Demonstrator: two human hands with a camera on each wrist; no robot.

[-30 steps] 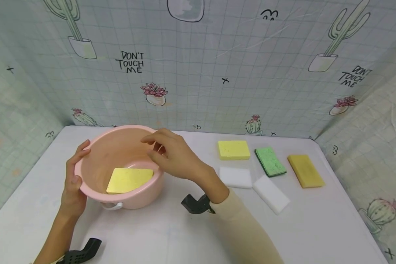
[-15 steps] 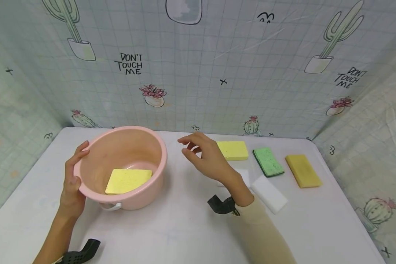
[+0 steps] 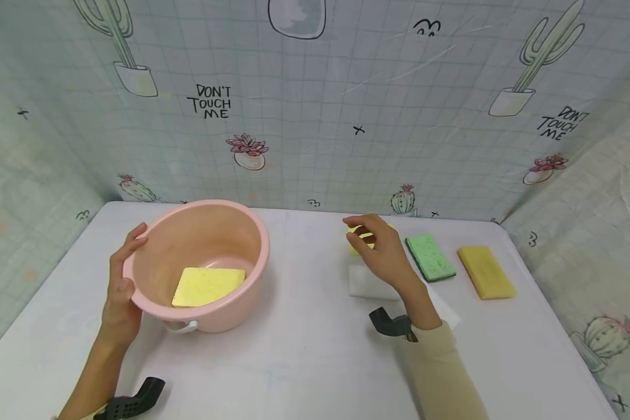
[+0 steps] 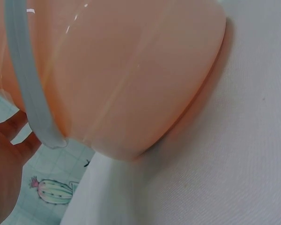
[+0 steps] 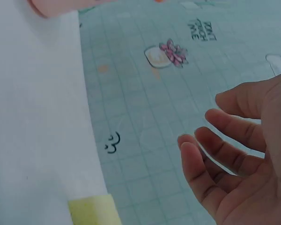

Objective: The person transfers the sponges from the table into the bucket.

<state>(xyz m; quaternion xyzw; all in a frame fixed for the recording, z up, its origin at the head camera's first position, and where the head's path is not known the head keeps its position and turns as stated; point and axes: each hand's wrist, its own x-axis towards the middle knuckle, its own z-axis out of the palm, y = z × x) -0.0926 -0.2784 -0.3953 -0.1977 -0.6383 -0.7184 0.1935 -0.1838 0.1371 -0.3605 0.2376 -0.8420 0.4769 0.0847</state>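
Note:
A pink bucket [image 3: 215,324] stands at the left of the table, tilted toward me in the head view. My left hand [image 3: 122,297] grips its rim from the left side, fingers over the edge. Inside lies a yellow sponge [image 3: 208,286]. My right hand [image 3: 383,248] hovers over the back yellow sponge [image 3: 354,248], fingers loosely bent and holding nothing; it hides much of that sponge. In the right wrist view, the corner of this sponge [image 5: 94,211] shows below the bare fingers. The bucket's pale handle [image 4: 28,79] crosses its side in the left wrist view.
Under the right forearm are two white sponges, one flat white block [image 3: 370,283] and another [image 3: 445,304] partly hidden. A green sponge [image 3: 430,258] with a dark underside and a darker yellow sponge [image 3: 486,272] lie farther right. A patterned curtain [image 3: 304,116] borders the white table [image 3: 294,361].
My right hand has moved right from above the bucket's rim to over the back yellow sponge. The left hand stays on the rim, and the bucket has hardly moved.

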